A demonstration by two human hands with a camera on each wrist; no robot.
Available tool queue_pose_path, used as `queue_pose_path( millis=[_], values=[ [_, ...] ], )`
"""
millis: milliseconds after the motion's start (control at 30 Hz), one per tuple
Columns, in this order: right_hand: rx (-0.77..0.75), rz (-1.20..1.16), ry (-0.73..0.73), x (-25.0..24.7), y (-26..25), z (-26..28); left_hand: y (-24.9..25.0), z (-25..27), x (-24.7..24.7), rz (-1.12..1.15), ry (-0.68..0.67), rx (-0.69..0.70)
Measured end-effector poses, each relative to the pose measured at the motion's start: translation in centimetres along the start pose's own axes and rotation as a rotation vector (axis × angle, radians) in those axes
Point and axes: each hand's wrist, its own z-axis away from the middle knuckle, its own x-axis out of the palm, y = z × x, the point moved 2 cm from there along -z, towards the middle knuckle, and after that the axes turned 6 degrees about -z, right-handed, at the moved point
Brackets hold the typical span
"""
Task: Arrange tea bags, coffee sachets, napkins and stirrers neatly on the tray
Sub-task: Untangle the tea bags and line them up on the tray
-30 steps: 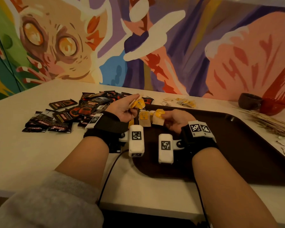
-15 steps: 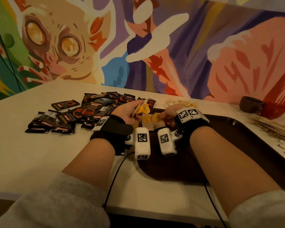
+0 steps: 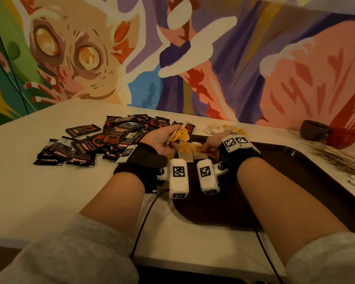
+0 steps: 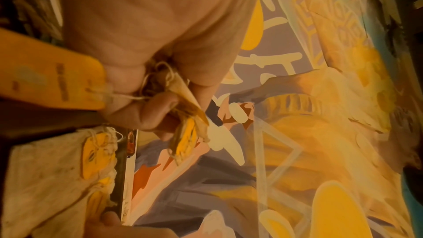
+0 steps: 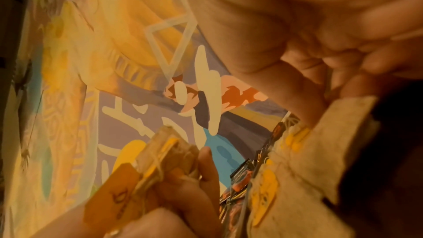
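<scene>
The left hand is raised above the left far corner of the dark brown plastic tray. Its grip is clamped on a small bunch of paper tea bags with yellow tags; in the left wrist view the thumb and fingers pinch the bags and their strings together.

The right hand is low over the tray near the same corner. Its grip is pinched on the top edge of one beige tea bag; the right wrist view shows the fingertips curled onto the bag's fold. Several flat tea bags with yellow tags lie side by side on the tray just in front of both hands.

A loose pile of black and red coffee sachets lies on the cream table, to the left of the tray. A smaller scatter of tea bags lies on the table beyond the tray's far edge. A bundle of thin wooden stirrers lies to the right of the tray, near a dark brown cup and a red cup. A painted mural covers the wall behind the table.

Both wrists carry black straps with white marker blocks.
</scene>
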Motion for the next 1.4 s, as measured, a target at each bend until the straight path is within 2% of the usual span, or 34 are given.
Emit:
queue_pose_path(
  millis=[367,500,633,700,800,900,1033,1200,1333,1400],
  values=[
    [-0.013,0.053,0.014,0.0,-0.1,0.1,0.0,0.0,0.0,-0.011,-0.004,-0.001],
    [0.020,0.234,0.059,0.5,-1.0,0.3,0.1,0.1,0.1,0.039,0.005,0.018],
    [-0.115,0.120,0.090,-0.3,-2.6,0.8,0.5,0.4,0.5,0.154,-0.011,0.091],
    [-0.244,0.072,0.130,-0.5,-3.2,2.0,0.8,0.8,0.9,0.197,-0.058,0.110],
    [-0.481,0.021,0.039,-0.5,-3.4,4.4,1.0,1.3,1.2,0.230,-0.138,0.117],
    [-0.592,0.002,0.013,-0.8,-3.1,6.1,1.0,1.3,1.5,0.259,-0.229,0.119],
    [-0.649,-0.086,0.008,-1.2,-2.6,6.9,0.8,1.9,2.0,0.226,-0.271,0.120],
    [-0.644,-0.098,-0.028,-0.7,-1.9,6.5,0.6,2.3,2.6,0.199,-0.336,0.226],
    [-0.647,-0.147,0.038,-0.7,-1.7,5.8,0.5,2.2,3.1,0.110,-0.424,0.269],
    [-0.646,-0.184,0.068,-0.9,-1.5,5.5,0.3,2.0,3.2,0.056,-0.423,0.271]
  ],
)
